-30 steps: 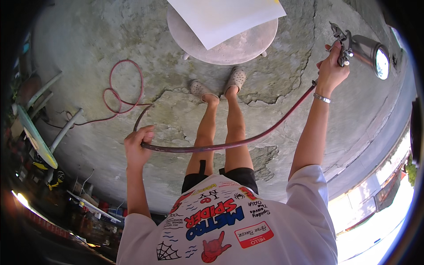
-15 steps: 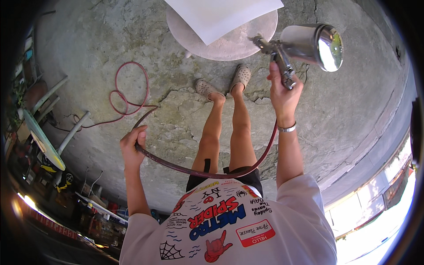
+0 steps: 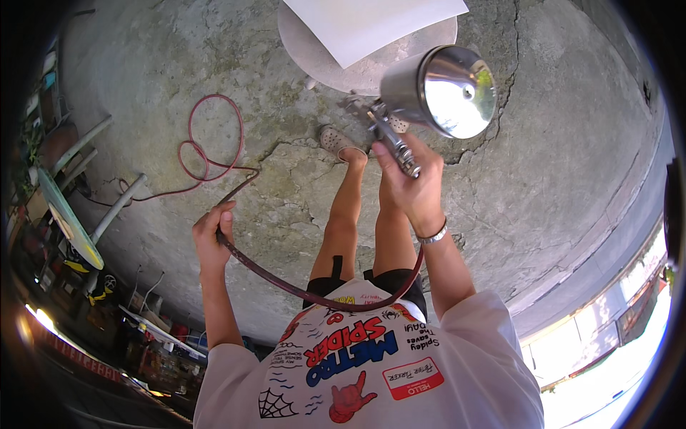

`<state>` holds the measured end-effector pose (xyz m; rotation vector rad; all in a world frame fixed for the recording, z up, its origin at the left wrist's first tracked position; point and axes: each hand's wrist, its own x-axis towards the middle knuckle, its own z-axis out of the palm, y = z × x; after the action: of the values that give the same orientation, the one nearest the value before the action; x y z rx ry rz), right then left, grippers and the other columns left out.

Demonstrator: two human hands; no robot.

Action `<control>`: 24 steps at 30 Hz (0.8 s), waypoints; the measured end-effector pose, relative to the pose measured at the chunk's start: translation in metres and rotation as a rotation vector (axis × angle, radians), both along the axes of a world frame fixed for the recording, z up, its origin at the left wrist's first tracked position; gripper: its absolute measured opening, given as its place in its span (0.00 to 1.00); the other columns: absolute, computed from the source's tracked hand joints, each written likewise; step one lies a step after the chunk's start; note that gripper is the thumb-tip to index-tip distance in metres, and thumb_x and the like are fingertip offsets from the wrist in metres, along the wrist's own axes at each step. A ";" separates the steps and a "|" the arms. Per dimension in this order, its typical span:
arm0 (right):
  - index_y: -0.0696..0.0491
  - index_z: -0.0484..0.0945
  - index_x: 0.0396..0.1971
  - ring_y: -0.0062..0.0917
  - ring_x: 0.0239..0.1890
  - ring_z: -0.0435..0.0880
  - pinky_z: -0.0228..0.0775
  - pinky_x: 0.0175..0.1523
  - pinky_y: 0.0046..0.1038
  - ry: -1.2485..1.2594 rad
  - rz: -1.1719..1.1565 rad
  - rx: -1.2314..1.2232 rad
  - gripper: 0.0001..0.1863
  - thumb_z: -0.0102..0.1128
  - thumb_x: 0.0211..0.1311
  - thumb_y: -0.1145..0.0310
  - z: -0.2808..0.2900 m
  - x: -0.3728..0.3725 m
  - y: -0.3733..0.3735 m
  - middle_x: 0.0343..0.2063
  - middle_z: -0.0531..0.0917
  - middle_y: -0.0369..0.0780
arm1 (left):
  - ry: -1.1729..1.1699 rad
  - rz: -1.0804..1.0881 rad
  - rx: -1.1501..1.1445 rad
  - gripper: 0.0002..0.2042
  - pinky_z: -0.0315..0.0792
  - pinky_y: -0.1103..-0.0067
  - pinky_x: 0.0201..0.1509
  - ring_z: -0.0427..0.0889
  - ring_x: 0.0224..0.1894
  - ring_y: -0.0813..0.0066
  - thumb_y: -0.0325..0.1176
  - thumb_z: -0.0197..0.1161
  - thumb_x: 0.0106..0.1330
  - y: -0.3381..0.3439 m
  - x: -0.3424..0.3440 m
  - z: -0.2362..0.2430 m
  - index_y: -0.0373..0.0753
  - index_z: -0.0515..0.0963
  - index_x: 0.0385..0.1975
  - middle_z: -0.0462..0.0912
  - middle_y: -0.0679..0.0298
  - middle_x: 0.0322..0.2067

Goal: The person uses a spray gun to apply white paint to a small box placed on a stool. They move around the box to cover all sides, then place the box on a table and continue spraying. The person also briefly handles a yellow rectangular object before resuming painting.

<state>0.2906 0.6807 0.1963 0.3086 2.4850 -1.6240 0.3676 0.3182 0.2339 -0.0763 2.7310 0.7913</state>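
Spray gun [image 3: 414, 100] is clamped in the right hand [image 3: 416, 179], its handle [image 3: 395, 145] running from near right to far left, its blurred nozzle [image 3: 350, 104] toward the far left and its shiny metal cup [image 3: 464, 93] standing out to the right; the white sheet [image 3: 379, 25] lies beyond it and slightly left, so the right hand is nearer to that sheet than the left hand [image 3: 213, 236]. Cracked grey concrete floor [image 3: 572, 143] spreads all around, with dark clutter [image 3: 128, 314] along the near left and a pale blue-green board [image 3: 68, 218] at the left. Farther off on that floor stands a round, pale tabletop [image 3: 304, 46]; the sheet covers much of what shows of it, and the cup overlaps its near right edge in this view, though the height between them is unclear. A dark red hose [image 3: 307, 289] sags from the right wrist to the left hand, whose fingers curl around it, then loops across the floor at left. Smallest, a silvery wristband [image 3: 434, 236] circles the right wrist.
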 end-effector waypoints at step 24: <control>0.59 0.87 0.29 0.15 0.20 0.81 0.69 0.26 0.22 0.132 -0.328 0.355 0.20 0.69 0.67 0.54 -0.037 -0.111 0.149 0.17 0.85 0.36 | -0.032 -0.075 0.017 0.07 0.73 0.71 0.31 0.79 0.24 0.63 0.34 0.64 0.70 0.065 -0.018 -0.007 0.39 0.85 0.40 0.85 0.58 0.27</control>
<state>0.1795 0.8301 0.1594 0.7067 2.9497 -1.3270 0.3495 0.3830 0.2271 0.0166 2.6794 0.7860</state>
